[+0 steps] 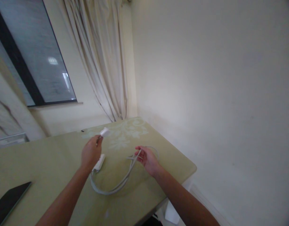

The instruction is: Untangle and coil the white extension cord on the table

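Note:
My left hand (91, 152) is closed on a small white plug (104, 131), raised above the table; blur hides its exact shape. My right hand (146, 160) grips a looped white cable (109, 191) between thumb and fingers. From there the cable curves down and left in a few strands, and a thin loop shows behind the right hand. Partly covered by the left wrist, a long white block (100, 162), perhaps a power strip, lies at the left end of the cable.
The table (52, 169) has a pale floral print and meets the wall on its right. A dark flat device (11, 201) lies at lower left. Near the back edge is a tiny dark object (82, 131). Curtains (104, 62) hang behind. Something white (172, 213) stands below the table's right edge.

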The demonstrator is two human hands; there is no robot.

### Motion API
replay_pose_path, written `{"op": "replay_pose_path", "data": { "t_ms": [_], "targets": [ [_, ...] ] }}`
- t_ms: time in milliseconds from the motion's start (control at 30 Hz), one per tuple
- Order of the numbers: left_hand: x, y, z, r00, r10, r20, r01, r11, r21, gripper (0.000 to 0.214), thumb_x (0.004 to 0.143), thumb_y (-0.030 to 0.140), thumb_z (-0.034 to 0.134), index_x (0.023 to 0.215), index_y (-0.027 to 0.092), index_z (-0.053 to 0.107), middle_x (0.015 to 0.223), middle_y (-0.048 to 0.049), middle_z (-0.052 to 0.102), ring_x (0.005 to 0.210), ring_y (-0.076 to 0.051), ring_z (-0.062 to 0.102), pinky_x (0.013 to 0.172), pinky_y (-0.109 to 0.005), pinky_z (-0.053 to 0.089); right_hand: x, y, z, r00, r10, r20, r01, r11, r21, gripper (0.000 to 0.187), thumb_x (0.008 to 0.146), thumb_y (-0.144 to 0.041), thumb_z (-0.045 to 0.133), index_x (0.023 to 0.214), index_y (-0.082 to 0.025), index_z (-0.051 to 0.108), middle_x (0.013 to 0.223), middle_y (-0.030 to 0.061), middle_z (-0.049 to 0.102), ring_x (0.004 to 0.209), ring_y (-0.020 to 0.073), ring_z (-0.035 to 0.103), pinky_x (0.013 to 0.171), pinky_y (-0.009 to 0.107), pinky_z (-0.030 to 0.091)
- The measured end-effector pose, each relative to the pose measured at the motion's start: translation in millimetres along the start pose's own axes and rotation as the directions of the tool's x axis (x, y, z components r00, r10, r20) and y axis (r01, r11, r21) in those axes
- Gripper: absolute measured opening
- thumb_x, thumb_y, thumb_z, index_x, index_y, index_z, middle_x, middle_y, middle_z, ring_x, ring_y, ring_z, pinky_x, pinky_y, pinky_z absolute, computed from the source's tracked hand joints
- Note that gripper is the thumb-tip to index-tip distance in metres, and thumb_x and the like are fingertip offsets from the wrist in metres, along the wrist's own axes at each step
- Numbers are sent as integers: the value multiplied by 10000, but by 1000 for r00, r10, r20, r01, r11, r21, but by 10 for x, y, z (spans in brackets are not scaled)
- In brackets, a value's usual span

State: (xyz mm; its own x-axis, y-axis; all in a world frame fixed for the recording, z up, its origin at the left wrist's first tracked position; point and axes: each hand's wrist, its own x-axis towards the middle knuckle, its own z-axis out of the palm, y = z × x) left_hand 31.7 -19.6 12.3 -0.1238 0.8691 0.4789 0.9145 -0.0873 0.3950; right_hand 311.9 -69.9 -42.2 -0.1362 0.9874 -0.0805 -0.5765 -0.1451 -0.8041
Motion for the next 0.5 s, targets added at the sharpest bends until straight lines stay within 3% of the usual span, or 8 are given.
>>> {"op": "replay_pose_path", "data": {
  "t_ms": [100,233,333,500],
  "targets": [
    [98,-347,-40,984,-177,-22,178,980,83,370,953,276,358,1098,92,644,985,-255,700,987,-418,679,833,-503,525,-20,-77,-199,1000,-17,18,21,961,-275,324,807,-479,672,896,-173,732,821,64,767,715,145,682,633,236,472],
    [-61,-661,164,967,-240,90,230,967,109,300,860,152,411,995,109,676,823,-209,700,923,-386,707,819,-449,537,-62,-152,-482,999,0,46,32,709,-705,193,811,-345,597,779,-184,699,647,9,688,508,124,560,516,239,393],
    [-222,-766,313,957,-244,155,233,969,88,314,801,119,450,1008,148,685,833,-169,727,874,-346,725,807,-421,550,-63,-189,-601,997,-49,59,76,633,-770,54,742,-207,634,716,-194,679,597,-21,629,546,134,551,556,254,390],
    [-335,-734,335,971,-211,112,210,978,14,414,824,173,425,1152,109,668,1026,-223,746,1047,-385,715,959,-532,525,-36,-220,-583,964,-147,221,265,497,-826,115,822,-191,581,860,-201,689,813,14,691,784,178,621,745,302,455]
  ]
}}
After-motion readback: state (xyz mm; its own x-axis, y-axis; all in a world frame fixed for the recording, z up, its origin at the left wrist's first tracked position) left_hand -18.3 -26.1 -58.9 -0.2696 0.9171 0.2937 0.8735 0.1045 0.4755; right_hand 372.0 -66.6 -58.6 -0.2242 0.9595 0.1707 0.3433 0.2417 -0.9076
